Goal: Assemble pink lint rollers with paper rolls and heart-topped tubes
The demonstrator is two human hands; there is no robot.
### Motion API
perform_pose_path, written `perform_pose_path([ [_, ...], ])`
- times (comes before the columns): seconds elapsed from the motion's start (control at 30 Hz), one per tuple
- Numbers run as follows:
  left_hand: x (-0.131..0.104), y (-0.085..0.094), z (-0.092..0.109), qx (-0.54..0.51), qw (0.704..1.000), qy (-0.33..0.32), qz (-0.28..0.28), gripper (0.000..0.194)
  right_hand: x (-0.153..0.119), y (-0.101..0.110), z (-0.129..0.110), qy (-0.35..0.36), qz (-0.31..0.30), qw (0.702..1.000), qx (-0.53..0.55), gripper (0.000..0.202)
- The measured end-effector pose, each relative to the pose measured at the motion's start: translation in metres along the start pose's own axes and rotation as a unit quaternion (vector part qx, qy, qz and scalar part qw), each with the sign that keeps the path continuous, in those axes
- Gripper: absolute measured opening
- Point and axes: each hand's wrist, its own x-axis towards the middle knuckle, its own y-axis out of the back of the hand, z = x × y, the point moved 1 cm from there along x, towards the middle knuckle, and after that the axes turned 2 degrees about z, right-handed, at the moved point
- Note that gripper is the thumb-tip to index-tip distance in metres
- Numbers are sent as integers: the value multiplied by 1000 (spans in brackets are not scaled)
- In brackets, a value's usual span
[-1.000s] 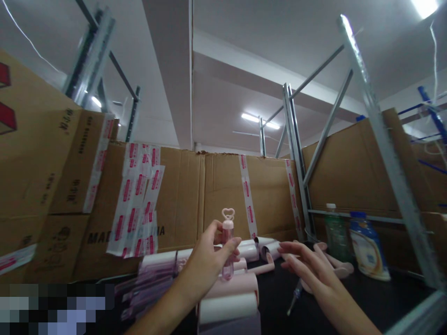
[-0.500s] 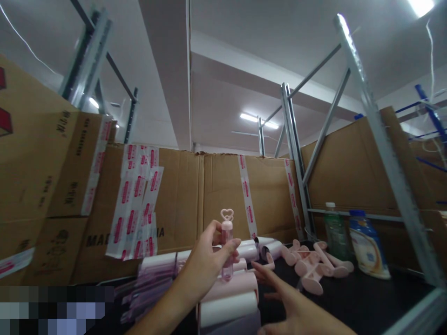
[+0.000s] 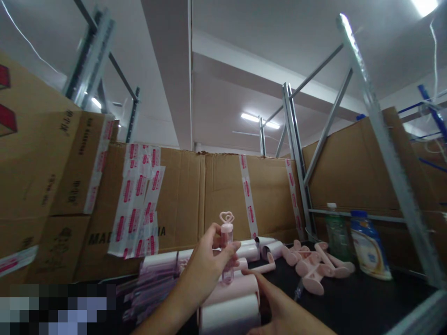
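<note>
My left hand is closed around a small clear pink bubble wand tube, held upright. Its pale pink cap carries a heart-shaped handle on top. Just to the right, my right hand has its fingers apart, the index finger stretched over the end of a pale pink cylinder; whether it touches is unclear. Below that lies a white cylinder. Thin purple clear pieces are piled left of my left forearm.
Pale pink plastic parts with round ends lie in a heap on the black surface. A green bottle and a blue-capped bottle stand behind them. Taped cardboard walls the back; a metal post rises at right.
My right hand has moved left and its index finger now reaches over the pink cylinder's end. The left hand still holds the bubble wand tube in nearly the same place.
</note>
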Motion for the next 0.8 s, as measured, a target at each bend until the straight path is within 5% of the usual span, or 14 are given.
perform_pose_path([
  [0.8, 0, 4, 5, 31, 998, 14, -49, 34, -10, -15, -26, 31, -29, 999, 5, 74],
])
